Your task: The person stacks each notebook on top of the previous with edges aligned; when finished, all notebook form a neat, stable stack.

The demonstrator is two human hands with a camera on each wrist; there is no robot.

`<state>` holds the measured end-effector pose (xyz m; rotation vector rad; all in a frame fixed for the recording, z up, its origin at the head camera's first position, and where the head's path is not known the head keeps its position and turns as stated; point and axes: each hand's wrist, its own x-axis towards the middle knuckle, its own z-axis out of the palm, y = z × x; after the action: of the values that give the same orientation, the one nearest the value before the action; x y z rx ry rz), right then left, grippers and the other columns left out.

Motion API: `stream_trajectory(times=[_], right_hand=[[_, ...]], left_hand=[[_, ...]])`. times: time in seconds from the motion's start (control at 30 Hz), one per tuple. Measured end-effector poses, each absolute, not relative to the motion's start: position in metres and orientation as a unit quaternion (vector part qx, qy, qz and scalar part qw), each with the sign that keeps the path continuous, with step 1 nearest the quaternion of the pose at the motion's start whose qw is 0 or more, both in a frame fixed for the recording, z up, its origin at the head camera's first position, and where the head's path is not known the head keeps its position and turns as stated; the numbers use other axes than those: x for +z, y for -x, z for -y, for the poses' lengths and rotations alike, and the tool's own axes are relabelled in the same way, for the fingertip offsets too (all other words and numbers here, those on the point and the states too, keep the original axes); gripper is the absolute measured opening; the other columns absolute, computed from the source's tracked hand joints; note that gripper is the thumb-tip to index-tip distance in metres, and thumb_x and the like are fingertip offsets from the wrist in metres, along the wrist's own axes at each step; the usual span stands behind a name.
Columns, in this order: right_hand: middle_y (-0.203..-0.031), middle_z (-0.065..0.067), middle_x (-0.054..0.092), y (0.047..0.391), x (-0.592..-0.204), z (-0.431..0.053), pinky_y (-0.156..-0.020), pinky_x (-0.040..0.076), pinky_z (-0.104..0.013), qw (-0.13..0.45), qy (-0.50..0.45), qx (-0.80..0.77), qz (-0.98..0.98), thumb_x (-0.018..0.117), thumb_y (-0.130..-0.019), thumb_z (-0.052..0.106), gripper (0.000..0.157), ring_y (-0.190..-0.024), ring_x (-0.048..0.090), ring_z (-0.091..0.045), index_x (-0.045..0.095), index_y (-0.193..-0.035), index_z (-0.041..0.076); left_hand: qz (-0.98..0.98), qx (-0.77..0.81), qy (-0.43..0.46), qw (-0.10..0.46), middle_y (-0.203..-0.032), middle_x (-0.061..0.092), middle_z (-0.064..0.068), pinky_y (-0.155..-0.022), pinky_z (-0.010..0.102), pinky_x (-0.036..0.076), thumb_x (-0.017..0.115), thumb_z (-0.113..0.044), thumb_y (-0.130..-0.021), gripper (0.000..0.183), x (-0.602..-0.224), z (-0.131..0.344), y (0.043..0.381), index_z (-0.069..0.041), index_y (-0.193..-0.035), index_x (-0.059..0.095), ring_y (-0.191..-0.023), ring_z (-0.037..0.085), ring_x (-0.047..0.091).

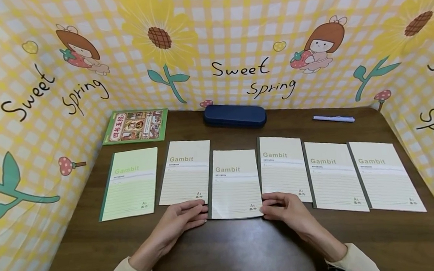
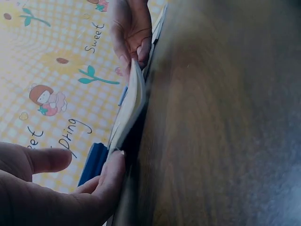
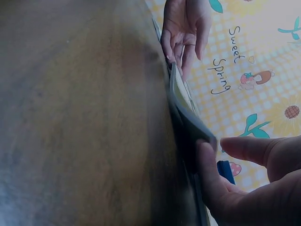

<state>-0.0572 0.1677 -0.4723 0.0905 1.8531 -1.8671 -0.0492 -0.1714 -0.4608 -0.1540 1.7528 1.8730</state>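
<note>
Between my two hands lies a pale cream Gambit notebook (image 1: 234, 189) with a dark spine, third from the left in a row of similar notebooks. My left hand (image 1: 181, 217) touches its lower left edge with the fingers, and the left wrist view shows the thumb standing away from the cover. At the lower right corner, my right hand (image 1: 288, 209) pinches the notebook between thumb and fingers. Both wrist views show the notebook's near edge (image 2: 131, 106) bowed, its corners raised off the table.
To the left are a cream notebook (image 1: 185, 171) and a green-tinted one (image 1: 129, 183); several more cream notebooks (image 1: 335, 175) lie right. Behind sit a green picture-covered book (image 1: 136, 126), a dark blue case (image 1: 234, 116) and a lilac pen (image 1: 333, 119). Patterned cloth (image 1: 232, 33) walls the table.
</note>
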Motion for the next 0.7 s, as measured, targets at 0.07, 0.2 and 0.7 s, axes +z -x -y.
stream_trajectory(times=[0.07,0.2,0.7], right_hand=[[-0.106,-0.007,0.07,0.058,-0.472,-0.167,-0.088,0.064,-0.029,0.251,-0.036,-0.688,-0.68,0.074,-0.095,0.004,0.057,-0.091,0.072,-0.006,0.051,-0.142,-0.016],[-0.107,-0.007,0.068,0.06,-0.472,-0.166,-0.087,0.064,-0.029,0.252,-0.036,-0.693,-0.675,0.075,-0.093,0.003,0.057,-0.09,0.071,-0.006,0.05,-0.142,-0.016],[-0.127,-0.02,0.069,0.06,-0.473,-0.169,-0.083,0.062,-0.025,0.224,-0.033,-0.696,-0.682,0.075,-0.092,0.003,0.056,-0.094,0.073,-0.007,0.053,-0.141,-0.012]], left_hand=[[-0.652,0.701,0.056,0.282,-0.142,0.061,0.029,-0.1,0.03,0.06,0.06,-0.02,-0.107,0.057,-0.461,0.171,0.05,0.012,-0.152,0.043,-0.116,0.018,0.072],[-0.656,0.702,0.047,0.274,-0.135,0.064,0.024,-0.097,0.029,0.06,0.065,-0.014,-0.103,0.057,-0.462,0.169,0.052,0.011,-0.15,0.045,-0.108,0.013,0.07],[-0.697,0.664,0.034,0.268,-0.107,0.069,0.005,-0.083,0.022,0.058,0.078,-0.005,-0.089,0.063,-0.462,0.159,0.063,0.005,-0.145,0.052,-0.092,0.011,0.071]])
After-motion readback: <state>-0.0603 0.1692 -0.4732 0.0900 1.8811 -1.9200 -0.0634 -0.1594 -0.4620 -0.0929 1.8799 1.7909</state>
